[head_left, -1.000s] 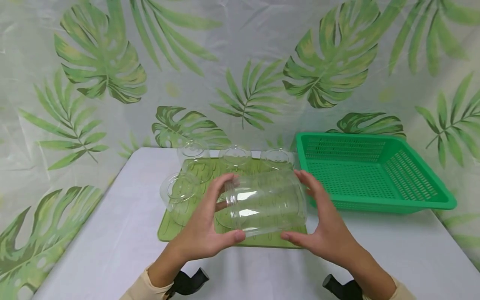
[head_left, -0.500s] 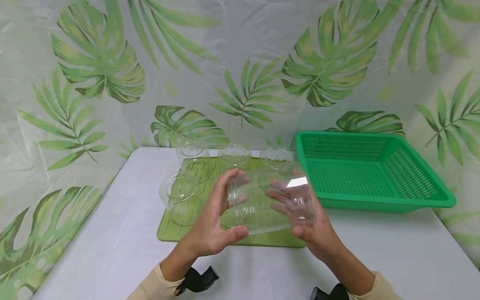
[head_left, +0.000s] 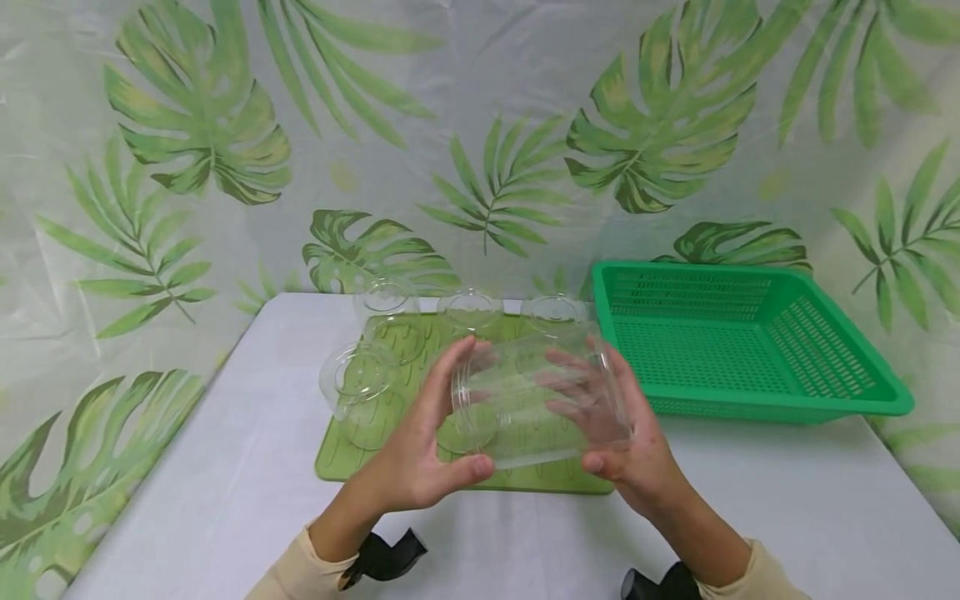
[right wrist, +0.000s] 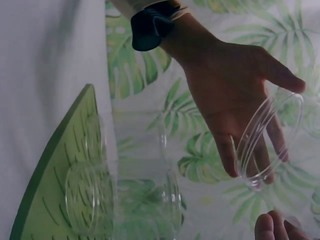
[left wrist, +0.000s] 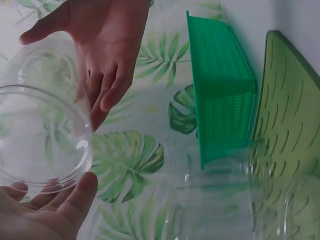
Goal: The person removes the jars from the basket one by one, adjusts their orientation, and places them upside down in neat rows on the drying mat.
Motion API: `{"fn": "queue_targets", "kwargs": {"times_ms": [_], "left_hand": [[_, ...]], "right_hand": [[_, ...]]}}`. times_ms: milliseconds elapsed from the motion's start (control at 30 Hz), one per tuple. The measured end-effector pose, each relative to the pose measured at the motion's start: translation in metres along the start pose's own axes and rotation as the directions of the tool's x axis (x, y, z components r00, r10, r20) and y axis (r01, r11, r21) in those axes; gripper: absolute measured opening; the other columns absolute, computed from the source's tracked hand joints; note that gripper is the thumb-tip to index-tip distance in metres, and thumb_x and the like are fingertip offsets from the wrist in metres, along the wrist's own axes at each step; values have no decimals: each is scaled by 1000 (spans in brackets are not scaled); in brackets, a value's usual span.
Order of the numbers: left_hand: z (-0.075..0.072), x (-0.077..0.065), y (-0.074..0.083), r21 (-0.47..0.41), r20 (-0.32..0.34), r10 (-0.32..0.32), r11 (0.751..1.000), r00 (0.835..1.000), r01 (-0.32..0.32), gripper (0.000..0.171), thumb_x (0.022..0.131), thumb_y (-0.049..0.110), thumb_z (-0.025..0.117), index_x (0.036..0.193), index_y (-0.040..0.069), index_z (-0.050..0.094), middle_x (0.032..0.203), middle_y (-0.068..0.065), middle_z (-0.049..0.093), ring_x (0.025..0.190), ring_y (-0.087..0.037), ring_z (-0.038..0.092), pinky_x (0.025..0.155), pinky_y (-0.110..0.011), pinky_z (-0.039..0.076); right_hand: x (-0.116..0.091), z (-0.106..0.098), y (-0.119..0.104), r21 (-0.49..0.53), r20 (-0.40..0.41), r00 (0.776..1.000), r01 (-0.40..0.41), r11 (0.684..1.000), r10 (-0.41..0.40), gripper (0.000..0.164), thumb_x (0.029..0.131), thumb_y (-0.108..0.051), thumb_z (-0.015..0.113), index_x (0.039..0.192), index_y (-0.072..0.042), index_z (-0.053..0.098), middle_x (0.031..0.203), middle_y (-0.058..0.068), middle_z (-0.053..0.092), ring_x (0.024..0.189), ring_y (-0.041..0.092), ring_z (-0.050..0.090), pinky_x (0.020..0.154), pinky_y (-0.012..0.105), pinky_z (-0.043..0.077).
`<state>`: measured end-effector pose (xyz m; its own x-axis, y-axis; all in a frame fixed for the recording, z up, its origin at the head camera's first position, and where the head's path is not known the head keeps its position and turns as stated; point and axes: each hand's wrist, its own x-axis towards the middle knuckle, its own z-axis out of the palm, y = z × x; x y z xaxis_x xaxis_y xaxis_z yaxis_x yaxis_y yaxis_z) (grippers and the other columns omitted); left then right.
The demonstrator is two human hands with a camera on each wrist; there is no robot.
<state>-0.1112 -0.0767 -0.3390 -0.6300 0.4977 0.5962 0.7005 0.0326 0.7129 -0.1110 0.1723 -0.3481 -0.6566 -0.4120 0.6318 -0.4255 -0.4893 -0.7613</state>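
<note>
A clear jar point(head_left: 517, 429) lies sideways in the air between my two hands in the head view, its ringed rim toward the left. My left hand point(head_left: 408, 467) holds the rim end, thumb in front and fingers on the far side. Around the base end, my right hand point(head_left: 637, 471) grips with its thumb below; its fingers show through the clear wall. The left wrist view looks at the round mouth of the jar point(left wrist: 45, 135), the right hand point(left wrist: 107, 50) above it. In the right wrist view the left hand point(right wrist: 225, 90) spreads along the rim point(right wrist: 255, 145).
Several similar clear jars, such as one at the left point(head_left: 358, 379) and one at the back point(head_left: 470, 312), stand on a green ridged mat point(head_left: 333, 462). A green perforated basket point(head_left: 750, 408) sits at the right of the white table point(head_left: 247, 417). Leaf-patterned cloth point(head_left: 510, 100) hangs behind.
My right hand has moved left and inward to wrap the jar's base, its fingers now seen through the wall. The jar has shifted and turned slightly; the standing jars have not moved.
</note>
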Motion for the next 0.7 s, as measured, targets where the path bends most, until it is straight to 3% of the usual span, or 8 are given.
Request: {"fn": "queue_targets", "kwargs": {"times_ms": [133, 267, 367, 467, 600, 700], "left_hand": [[-11, -5, 11, 131, 29, -93, 987, 995, 88, 94, 88, 28, 75, 159, 14, 14, 161, -7, 25, 150, -23, 30, 114, -42, 45], [-26, -12, 21, 273, 34, -79, 960, 996, 66, 95, 82, 15, 79, 157, 12, 21, 159, -8, 29, 147, -24, 33, 112, -39, 46], [-40, -20, 25, 383, 21, -67, 922, 998, 54, 94, 79, 14, 80, 156, 10, 26, 157, -9, 34, 142, -23, 40, 110, -37, 48], [-56, -31, 25, 466, 6, -5, 885, 1000, 1, 87, 78, 13, 80, 152, 6, 35, 151, -11, 42, 136, -21, 47, 110, -28, 46], [-82, -46, 20, 556, -13, 134, 825, 991, -105, 61, 92, 28, 70, 141, -1, 50, 138, -16, 55, 131, -17, 52, 112, -16, 39], [-104, -60, 15, 613, -32, 151, 784, 988, -100, 59, 99, 43, 56, 136, -2, 55, 133, -17, 59, 132, -12, 51, 113, -12, 35]], "right_hand": [[-1, -8, -5, -49, -17, 1000, 19, 999, -19, 99, 88, -16, 75, 156, -1, 5, 156, 21, 37, 137, 27, 50, 108, 33, 48], [-5, -22, -14, -128, -38, 999, -8, 992, 3, 100, 86, -8, 76, 157, -1, 5, 155, 21, 39, 135, 25, 52, 105, 31, 50], [-10, -32, -22, -198, -65, 995, -80, 977, 69, 103, 85, 0, 75, 158, -5, 4, 156, 16, 40, 135, 22, 52, 104, 28, 51], [-14, -38, -30, -271, -119, 982, -176, 946, 148, 105, 81, 7, 73, 159, -11, 5, 157, 5, 38, 130, 15, 54, 100, 23, 51], [-17, -45, -36, -360, -151, 967, -248, 899, 206, 109, 78, 13, 72, 160, -15, 6, 157, -4, 36, 130, 7, 52, 98, 18, 50], [-18, -50, -38, -400, -128, 968, -248, 882, 214, 111, 77, 17, 71, 160, -14, 4, 157, -3, 38, 135, 7, 48, 100, 18, 49]]}}
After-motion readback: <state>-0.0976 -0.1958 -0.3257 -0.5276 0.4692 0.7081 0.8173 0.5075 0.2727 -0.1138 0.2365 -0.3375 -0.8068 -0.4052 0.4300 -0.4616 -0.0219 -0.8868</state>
